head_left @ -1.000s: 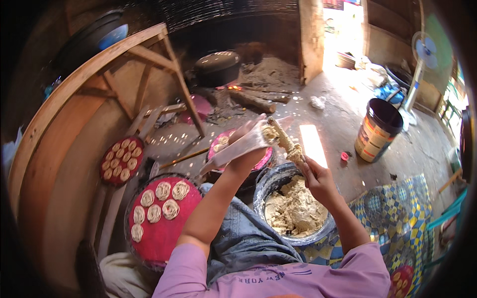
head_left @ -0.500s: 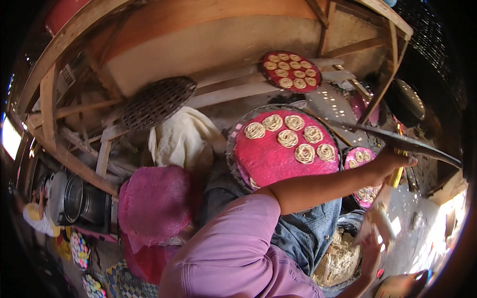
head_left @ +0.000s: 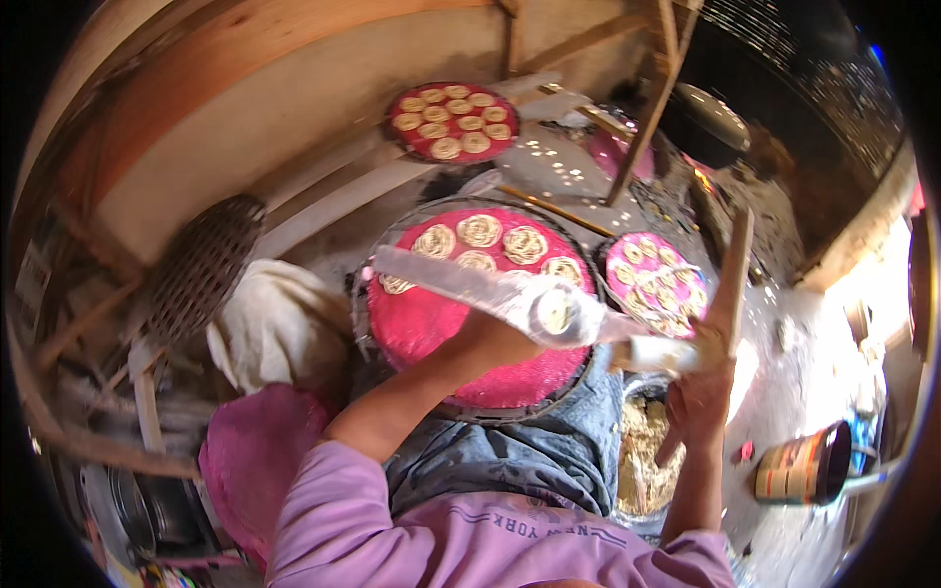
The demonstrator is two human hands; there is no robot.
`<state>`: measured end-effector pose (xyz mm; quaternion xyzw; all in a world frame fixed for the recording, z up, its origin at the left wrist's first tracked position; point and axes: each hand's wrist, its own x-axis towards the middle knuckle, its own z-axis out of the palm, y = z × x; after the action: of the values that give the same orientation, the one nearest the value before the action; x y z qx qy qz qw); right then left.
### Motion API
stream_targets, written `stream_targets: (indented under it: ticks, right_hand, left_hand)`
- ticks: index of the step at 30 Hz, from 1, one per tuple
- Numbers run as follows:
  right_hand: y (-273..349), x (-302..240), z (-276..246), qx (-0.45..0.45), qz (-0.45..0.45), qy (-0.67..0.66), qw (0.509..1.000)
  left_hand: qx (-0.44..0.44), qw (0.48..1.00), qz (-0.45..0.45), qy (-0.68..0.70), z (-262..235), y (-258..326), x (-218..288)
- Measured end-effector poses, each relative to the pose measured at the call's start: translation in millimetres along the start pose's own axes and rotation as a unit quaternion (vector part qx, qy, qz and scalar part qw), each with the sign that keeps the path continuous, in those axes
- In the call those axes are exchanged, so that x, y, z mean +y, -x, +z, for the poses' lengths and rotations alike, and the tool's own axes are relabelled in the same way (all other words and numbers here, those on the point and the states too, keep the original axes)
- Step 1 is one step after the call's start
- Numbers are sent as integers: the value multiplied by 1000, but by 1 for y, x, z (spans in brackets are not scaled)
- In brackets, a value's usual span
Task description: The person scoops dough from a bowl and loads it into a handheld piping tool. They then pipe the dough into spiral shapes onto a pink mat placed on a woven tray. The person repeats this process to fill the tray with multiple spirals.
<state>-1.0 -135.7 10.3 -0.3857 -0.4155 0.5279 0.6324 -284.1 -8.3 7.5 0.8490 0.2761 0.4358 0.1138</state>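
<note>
Tool [head_left: 495, 296] partly covered left hand [head_left: 508, 331], right hand [head_left: 704, 397] touched its end, couldn't tell either grip, dough coils [head_left: 478, 230] lay beyond left hand

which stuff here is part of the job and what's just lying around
Seemingly part of the job:
pale board, held up
wooden plunger, in the right hand
large red tray bearing dough coils
dough mass, low between the legs and right forearm

Apparently just lying about:
woven tray
white cloth
bucket
thin stick
</note>
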Motion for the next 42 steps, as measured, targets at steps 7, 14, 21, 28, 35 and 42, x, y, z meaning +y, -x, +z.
stream_targets:
  ticks: [7,14,21,28,35,42]
  right_hand:
    - [-35,-42,86,-131,-243,443,853]
    - [-39,-50,107,-276,-125,554,775]
    - [-63,-52,93,-369,249,157,882]
    - [-47,37,88,-520,422,-215,711]
    - [-112,18,127,-553,404,-98,722]
    - [-180,9,166,-399,521,71,751]
  left_hand:
    - [-168,974,-127,86,-30,4,31]
    - [-313,908,-185,210,-21,22,28]
    - [-294,921,-158,201,-47,24,12]
    - [76,692,-94,712,-132,-22,1]
    - [86,619,-60,779,-169,-81,-52]
    - [159,454,-63,874,-117,-30,-193]
